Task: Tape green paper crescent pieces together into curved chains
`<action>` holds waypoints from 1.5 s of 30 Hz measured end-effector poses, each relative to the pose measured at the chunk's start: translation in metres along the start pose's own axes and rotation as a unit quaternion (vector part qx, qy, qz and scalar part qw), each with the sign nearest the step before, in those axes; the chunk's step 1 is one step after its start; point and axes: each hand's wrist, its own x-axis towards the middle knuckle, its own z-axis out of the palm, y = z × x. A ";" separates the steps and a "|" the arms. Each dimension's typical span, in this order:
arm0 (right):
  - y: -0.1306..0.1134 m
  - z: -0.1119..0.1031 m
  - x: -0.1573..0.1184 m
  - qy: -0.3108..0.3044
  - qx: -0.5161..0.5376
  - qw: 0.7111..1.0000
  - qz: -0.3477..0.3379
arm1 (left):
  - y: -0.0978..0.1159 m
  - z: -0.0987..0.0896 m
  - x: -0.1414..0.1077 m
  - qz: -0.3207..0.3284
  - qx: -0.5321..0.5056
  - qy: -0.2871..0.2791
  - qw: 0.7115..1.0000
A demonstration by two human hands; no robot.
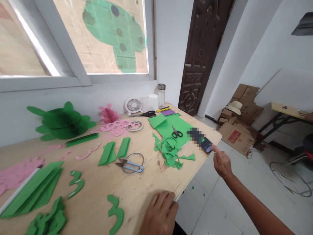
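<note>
Clock read from mid-view, 12 up.

Table [146, 187]: back edge meets the wall from 9 to 12; right edge slants from 3 round to 5, with floor [207, 186] beyond. Strip of plain wood between blue scissors [128, 163] at 7 and left hand [160, 210] at 6, which sits at the edge. Right hand [222, 163] at 4, past the edge, over floor.

Counts. Green ornament [69, 119], one, at 9. Green sheet [179, 121], one, at 3. Scrap heap [171, 155], one, at 5, pieces too tangled to count. Scissors, three: the blue pair, black scissors [174, 130] on the sheet, and a second black pair [143, 114] just off centre at 9. Folded strips [124, 147], two, at 8. Green 3-shapes [119, 213], two, at 7 and 8.

Phone [206, 145], one, toward 4 by the right edge, far end pixelated. Body runs off toward 10 from the right index tip, which touches its near end. Right index stretched, other fingers curled, pinching nothing visible. Left fingers bent, side by side; underside hidden, cannot tell if gripping.
</note>
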 end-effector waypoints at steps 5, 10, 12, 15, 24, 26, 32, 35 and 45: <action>0.001 0.001 0.000 0.004 0.002 1.000 -0.005 | -0.001 0.001 0.000 0.005 0.008 0.011 1.000; 0.002 0.002 -0.001 0.006 0.000 1.000 -0.013 | -0.002 0.003 0.001 0.007 0.005 0.014 1.000; 0.003 0.003 -0.002 0.006 -0.002 1.000 -0.012 | -0.001 0.004 0.001 0.003 0.003 0.016 1.000; 0.003 0.003 -0.003 0.005 0.002 1.000 -0.009 | 0.000 0.004 0.000 0.004 0.002 0.019 1.000; 0.001 0.001 -0.001 -0.004 -0.009 1.000 -0.006 | -0.001 0.005 -0.002 0.005 0.002 0.021 1.000; 0.000 0.001 -0.001 -0.004 -0.008 1.000 -0.004 | 0.000 0.004 -0.001 0.003 0.004 0.018 1.000; 0.001 0.001 -0.002 -0.006 -0.020 1.000 0.001 | 0.001 0.002 0.001 0.004 0.006 0.017 1.000; 0.001 0.002 -0.002 -0.006 -0.027 1.000 -0.005 | 0.001 0.001 0.002 0.007 0.010 0.023 1.000; -0.008 -0.011 0.008 0.013 0.125 0.979 0.163 | 0.007 -0.007 0.003 -0.001 -0.006 0.002 1.000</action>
